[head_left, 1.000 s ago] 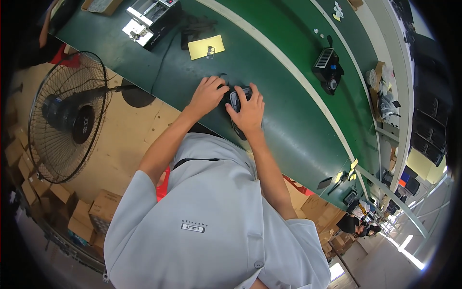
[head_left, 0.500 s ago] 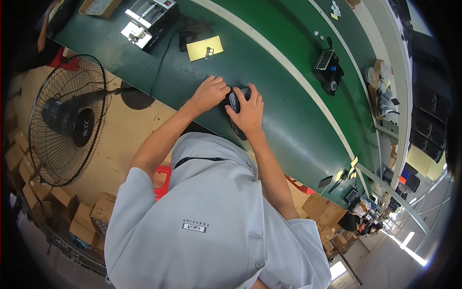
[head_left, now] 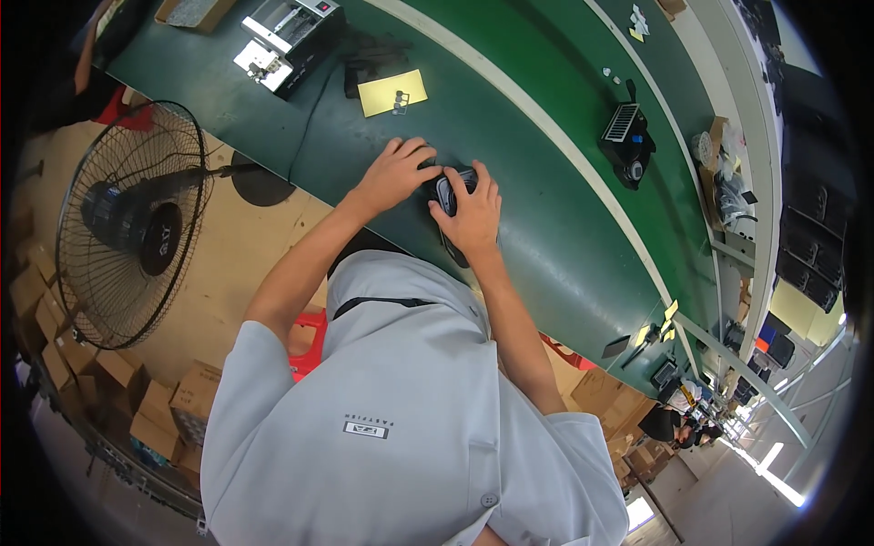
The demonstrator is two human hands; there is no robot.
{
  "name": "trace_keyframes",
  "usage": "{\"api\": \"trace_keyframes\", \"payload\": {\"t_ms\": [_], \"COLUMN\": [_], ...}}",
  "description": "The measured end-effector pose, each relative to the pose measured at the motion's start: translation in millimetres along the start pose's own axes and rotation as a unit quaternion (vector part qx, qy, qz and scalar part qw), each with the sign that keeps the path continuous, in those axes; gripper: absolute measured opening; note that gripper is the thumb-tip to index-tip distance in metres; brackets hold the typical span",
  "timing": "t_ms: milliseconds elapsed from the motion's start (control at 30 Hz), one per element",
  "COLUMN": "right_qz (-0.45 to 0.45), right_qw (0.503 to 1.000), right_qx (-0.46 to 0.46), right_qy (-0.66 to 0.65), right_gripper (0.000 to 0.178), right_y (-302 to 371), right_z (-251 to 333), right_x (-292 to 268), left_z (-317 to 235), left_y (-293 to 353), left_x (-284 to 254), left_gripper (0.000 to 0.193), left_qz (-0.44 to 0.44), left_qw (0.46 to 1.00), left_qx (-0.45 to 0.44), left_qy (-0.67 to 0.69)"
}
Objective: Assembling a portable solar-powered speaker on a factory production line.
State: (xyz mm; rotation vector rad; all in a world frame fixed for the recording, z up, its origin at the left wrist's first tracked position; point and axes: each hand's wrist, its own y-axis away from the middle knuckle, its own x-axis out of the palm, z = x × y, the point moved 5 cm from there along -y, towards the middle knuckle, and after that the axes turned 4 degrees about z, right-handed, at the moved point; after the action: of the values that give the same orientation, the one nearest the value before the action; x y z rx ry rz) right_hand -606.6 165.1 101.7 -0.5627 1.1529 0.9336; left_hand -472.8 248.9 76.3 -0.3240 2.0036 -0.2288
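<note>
A black device (head_left: 445,193) with a pale-rimmed oval face lies on the green workbench (head_left: 537,273), close to its near edge. My right hand (head_left: 472,214) spreads over it from the right, thumb on the near left side and fingers gripping the far edge. On the left, my left hand (head_left: 398,175) has its fingers curled round a dark part at the device's far left corner. The palms and fingers hide much of the device. Beyond my hands lies a yellow sheet (head_left: 378,96) with small dark flat pieces (head_left: 401,102) on it.
A black and silver machine (head_left: 289,41) stands at the far left, its cable trailing along the bench. A standing fan (head_left: 132,223) is beside the bench. On the green belt sits a black unit with a ribbed panel (head_left: 626,136). Cardboard boxes (head_left: 168,419) stack at lower left.
My left fingers have lifted and parted a little round the dark part. My right hand keeps its hold on the device, almost unmoved.
</note>
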Motion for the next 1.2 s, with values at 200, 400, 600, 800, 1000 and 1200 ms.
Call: {"api": "trace_keyframes", "payload": {"t_ms": [200, 400, 600, 800, 1000, 1200], "right_qz": [-0.008, -0.037, -0.002, -0.069, -0.089, -0.3], "right_qw": [1.0, 0.941, 0.912, 0.89, 0.882, 0.823], "right_qx": [0.009, 0.331, 0.405, 0.423, 0.433, 0.361], "right_qy": [0.013, 0.064, -0.064, -0.158, -0.161, -0.32], "right_gripper": [0.056, 0.045, 0.051, 0.047, 0.041, 0.038], "right_y": [-9, -17, 39, 74, 75, 71], "right_z": [1, -102, -147, -138, -141, -159], "right_x": [-3, -15, -16, 1, -2, -9], "left_z": [4, -32, -71, -75, -72, -92], "left_y": [-5, -24, -14, -19, -26, 4], "left_x": [13, 28, 79, 86, 84, 91], "left_gripper": [0.022, 0.029, 0.042, 0.031, 0.029, 0.036], "left_qz": [0.077, -0.007, 0.109, 0.015, -0.03, 0.039], "left_qw": [0.997, 0.936, 0.867, 0.908, 0.924, 0.872], "left_qx": [0.016, -0.279, -0.419, -0.385, -0.354, -0.472], "left_qy": [-0.02, 0.214, 0.246, 0.163, 0.143, 0.12]}}
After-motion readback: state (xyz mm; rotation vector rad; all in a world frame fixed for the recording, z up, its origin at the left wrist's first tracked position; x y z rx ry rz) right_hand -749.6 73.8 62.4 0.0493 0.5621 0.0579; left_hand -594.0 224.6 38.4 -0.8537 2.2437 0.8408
